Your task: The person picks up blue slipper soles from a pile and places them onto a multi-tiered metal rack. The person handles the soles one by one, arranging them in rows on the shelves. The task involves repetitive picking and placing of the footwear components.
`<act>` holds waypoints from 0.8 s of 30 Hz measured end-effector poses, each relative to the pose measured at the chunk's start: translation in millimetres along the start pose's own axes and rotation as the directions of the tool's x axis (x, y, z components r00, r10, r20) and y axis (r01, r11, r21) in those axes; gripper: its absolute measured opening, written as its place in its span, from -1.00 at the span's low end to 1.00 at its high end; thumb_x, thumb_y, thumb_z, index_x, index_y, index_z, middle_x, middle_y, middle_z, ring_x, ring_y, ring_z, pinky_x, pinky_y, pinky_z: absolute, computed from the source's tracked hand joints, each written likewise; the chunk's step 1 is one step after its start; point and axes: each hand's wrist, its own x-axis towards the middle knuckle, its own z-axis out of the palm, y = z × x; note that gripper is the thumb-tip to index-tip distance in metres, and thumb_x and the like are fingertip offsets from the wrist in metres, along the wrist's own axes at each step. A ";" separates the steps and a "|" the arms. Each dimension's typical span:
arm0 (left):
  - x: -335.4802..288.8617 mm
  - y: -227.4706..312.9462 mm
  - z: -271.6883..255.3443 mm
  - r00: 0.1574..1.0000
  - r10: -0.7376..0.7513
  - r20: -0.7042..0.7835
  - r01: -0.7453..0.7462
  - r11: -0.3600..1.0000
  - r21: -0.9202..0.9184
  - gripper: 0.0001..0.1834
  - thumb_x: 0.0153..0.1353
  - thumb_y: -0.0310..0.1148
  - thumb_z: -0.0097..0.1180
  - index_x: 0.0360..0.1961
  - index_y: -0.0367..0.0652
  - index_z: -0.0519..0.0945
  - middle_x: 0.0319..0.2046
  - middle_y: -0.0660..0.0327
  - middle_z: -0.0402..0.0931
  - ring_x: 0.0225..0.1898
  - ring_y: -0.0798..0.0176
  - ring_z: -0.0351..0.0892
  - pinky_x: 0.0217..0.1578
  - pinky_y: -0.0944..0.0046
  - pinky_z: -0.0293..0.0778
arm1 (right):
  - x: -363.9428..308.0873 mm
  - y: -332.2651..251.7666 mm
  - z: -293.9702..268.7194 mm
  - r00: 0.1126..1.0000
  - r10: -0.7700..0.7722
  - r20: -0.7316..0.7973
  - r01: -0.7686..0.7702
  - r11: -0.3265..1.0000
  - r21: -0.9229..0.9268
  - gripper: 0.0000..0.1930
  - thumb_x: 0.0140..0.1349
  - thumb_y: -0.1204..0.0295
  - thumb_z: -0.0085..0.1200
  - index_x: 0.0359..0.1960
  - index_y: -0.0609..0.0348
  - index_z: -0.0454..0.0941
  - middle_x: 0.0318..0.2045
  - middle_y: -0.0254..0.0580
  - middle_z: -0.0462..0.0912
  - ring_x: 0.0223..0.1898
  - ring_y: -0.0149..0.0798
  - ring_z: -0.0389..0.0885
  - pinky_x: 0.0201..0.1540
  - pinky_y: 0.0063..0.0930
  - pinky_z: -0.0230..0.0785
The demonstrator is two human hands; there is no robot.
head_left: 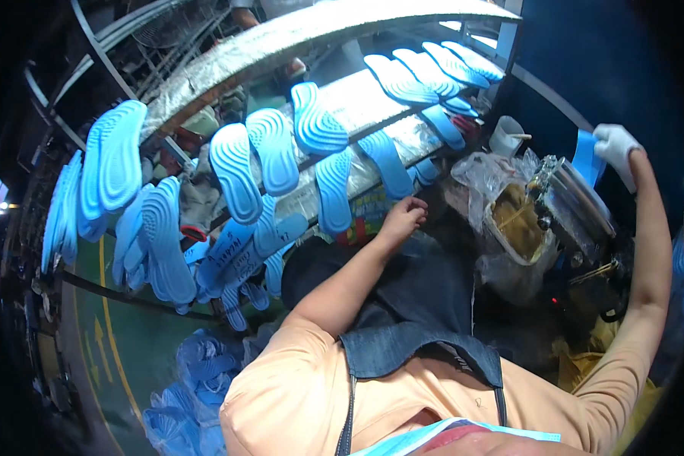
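Hands (404,219) (618,146) well apart, right outstretched

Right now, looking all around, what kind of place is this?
Probably a shoe-parts workshop: many ridged, foot-shaped blue insoles rest along long silvery shelves, and painted yellow arrows mark the green floor, as in factories.

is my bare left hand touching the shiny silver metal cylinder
Apart. The head view shows a wide gap, with a crumpled clear plastic bag between the bare left hand and the shiny silver metal cylinder.
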 end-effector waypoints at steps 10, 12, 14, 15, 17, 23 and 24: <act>0.1 3.3 -10.7 0.982 0.190 0.014 -0.190 0.973 0.130 -0.74 0.16 -0.38 0.06 -0.15 -0.28 0.55 -0.32 0.15 0.59 -0.29 0.30 0.55 -0.23 0.30 0.45 | 59.1 -185.2 -2.4 0.840 -0.506 -0.194 0.494 0.565 0.661 -0.56 0.27 0.10 0.06 0.03 0.14 0.53 -0.35 -0.35 0.49 -0.29 -0.49 0.41 -0.24 -0.57 0.37; 4.2 -1.3 -17.2 0.974 0.224 0.036 -0.226 0.955 0.190 -0.73 0.15 -0.38 0.07 -0.14 -0.27 0.56 -0.31 0.13 0.60 -0.26 0.28 0.56 -0.20 0.28 0.46 | 74.9 -235.4 16.8 0.779 -0.600 -0.181 0.539 0.495 0.681 -0.54 0.27 0.09 0.07 0.05 0.16 0.54 -0.35 -0.35 0.49 -0.31 -0.50 0.41 -0.27 -0.61 0.37; 10.7 -4.8 -17.7 0.963 0.263 0.056 -0.268 0.933 0.239 -0.73 0.15 -0.38 0.08 -0.14 -0.27 0.56 -0.30 0.10 0.60 -0.23 0.25 0.58 -0.17 0.26 0.46 | 90.0 -276.2 22.8 0.771 -0.636 -0.039 0.487 0.549 0.679 -0.54 0.27 0.08 0.07 0.03 0.19 0.55 -0.36 -0.36 0.49 -0.35 -0.50 0.41 -0.29 -0.64 0.37; 13.5 -7.9 -20.2 0.958 0.283 0.032 -0.282 0.922 0.265 -0.73 0.16 -0.37 0.08 -0.14 -0.27 0.56 -0.30 0.09 0.60 -0.22 0.24 0.58 -0.16 0.26 0.46 | 98.8 -299.6 31.0 0.774 -0.632 -0.038 0.500 0.574 0.648 -0.56 0.26 0.01 0.05 -0.11 0.13 0.59 -0.42 -0.41 0.49 -0.41 -0.52 0.36 -0.37 -0.64 0.26; 16.3 -9.2 -21.9 0.954 0.298 0.027 -0.294 0.916 0.275 -0.73 0.16 -0.37 0.08 -0.14 -0.26 0.56 -0.29 0.09 0.61 -0.21 0.23 0.58 -0.15 0.25 0.46 | 117.6 -330.9 45.3 0.786 -0.619 -0.004 0.489 0.618 0.615 -0.54 0.26 -0.08 0.01 -0.25 0.09 0.64 -0.48 -0.42 0.50 -0.46 -0.52 0.35 -0.41 -0.61 0.20; 13.5 -3.5 -32.8 0.955 0.294 0.050 -0.298 0.935 0.190 -0.74 0.18 -0.37 0.07 -0.13 -0.26 0.56 -0.30 0.10 0.60 -0.22 0.23 0.58 -0.15 0.24 0.45 | 174.6 -386.8 76.6 0.735 -0.667 -0.121 0.677 0.733 0.074 -0.48 0.33 -0.04 -0.13 -0.10 0.19 0.61 -0.21 -0.04 0.69 -0.16 -0.08 0.61 0.00 -0.21 0.38; 13.7 -3.0 -35.6 0.954 0.295 0.057 -0.301 0.938 0.172 -0.74 0.18 -0.37 0.07 -0.13 -0.26 0.56 -0.30 0.11 0.60 -0.22 0.23 0.57 -0.15 0.23 0.45 | 180.3 -393.3 78.4 0.736 -0.656 -0.168 0.673 0.735 0.085 -0.51 0.33 0.01 -0.12 -0.11 0.19 0.61 -0.21 -0.01 0.68 -0.14 -0.05 0.61 0.00 -0.20 0.39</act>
